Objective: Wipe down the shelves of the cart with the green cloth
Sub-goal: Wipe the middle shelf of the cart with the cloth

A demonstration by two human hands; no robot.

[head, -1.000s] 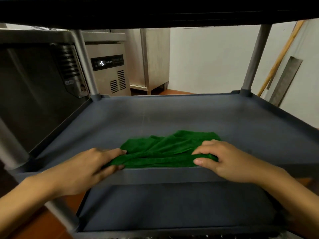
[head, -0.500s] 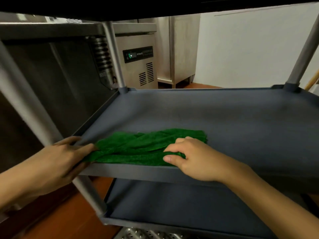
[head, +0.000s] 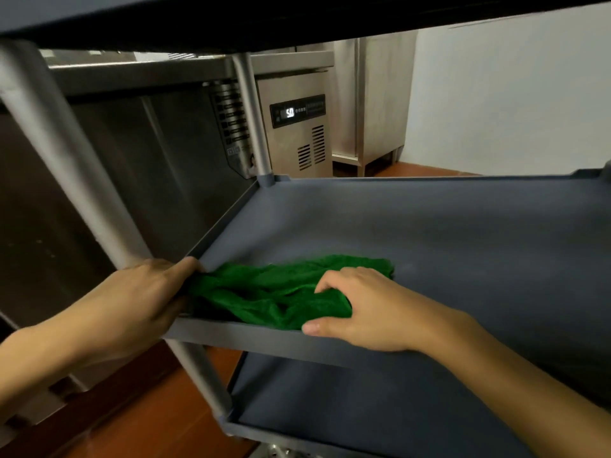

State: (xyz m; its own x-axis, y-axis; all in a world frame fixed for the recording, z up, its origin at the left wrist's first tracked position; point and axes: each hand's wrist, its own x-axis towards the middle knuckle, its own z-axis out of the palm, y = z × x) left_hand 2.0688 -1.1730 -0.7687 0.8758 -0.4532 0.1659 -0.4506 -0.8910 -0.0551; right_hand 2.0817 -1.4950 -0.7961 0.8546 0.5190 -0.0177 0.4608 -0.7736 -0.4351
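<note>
The green cloth point(head: 271, 289) lies bunched in the front left corner of the cart's grey middle shelf point(head: 429, 233). My left hand point(head: 132, 302) reaches around the front left post point(head: 62, 153) and pinches the cloth's left end at the shelf rim. My right hand point(head: 360, 309) presses down on the cloth's right part, thumb near the front rim. The bottom shelf point(head: 347, 401) shows below, and the dark underside of the top shelf point(head: 231, 18) spans the top of the view.
A steel counter unit point(head: 148, 143) stands close to the cart's left side, and a steel appliance with a lit display point(head: 297, 127) sits behind the rear left post point(head: 251, 117). White wall at back right, orange-brown floor point(head: 139, 418) below left.
Both hands have slid the cloth left along the front of the middle shelf into its left corner. The view has shifted left and closer.
</note>
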